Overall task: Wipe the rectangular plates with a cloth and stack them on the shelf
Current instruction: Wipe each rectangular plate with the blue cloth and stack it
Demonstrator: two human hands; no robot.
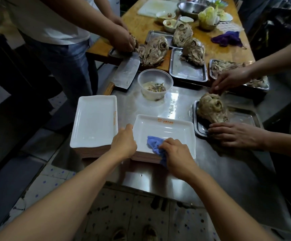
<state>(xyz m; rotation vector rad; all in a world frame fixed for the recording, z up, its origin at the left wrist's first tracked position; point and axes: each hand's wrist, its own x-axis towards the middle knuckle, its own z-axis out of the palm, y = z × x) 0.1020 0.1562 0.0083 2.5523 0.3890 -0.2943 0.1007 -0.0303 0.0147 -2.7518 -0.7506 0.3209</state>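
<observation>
Two stacks of white rectangular plates stand side by side on the steel table [181,178]. The right stack's top plate [165,131] has an orange logo on its far rim. My left hand [123,141] grips that plate's left edge, thumb over the rim. My right hand [177,153] holds a bunched blue cloth [154,145] pressed onto the plate's near part; a bit of the cloth hangs over the front edge. The left stack [95,121] sits just left of my left hand, untouched.
A cleaver [123,73] and a clear plastic tub [155,84] lie behind the stacks. Metal trays [188,70] hold cooked animal heads. Another person's hands [235,136] work at a tray on the right; a second person [122,39] stands at the far left.
</observation>
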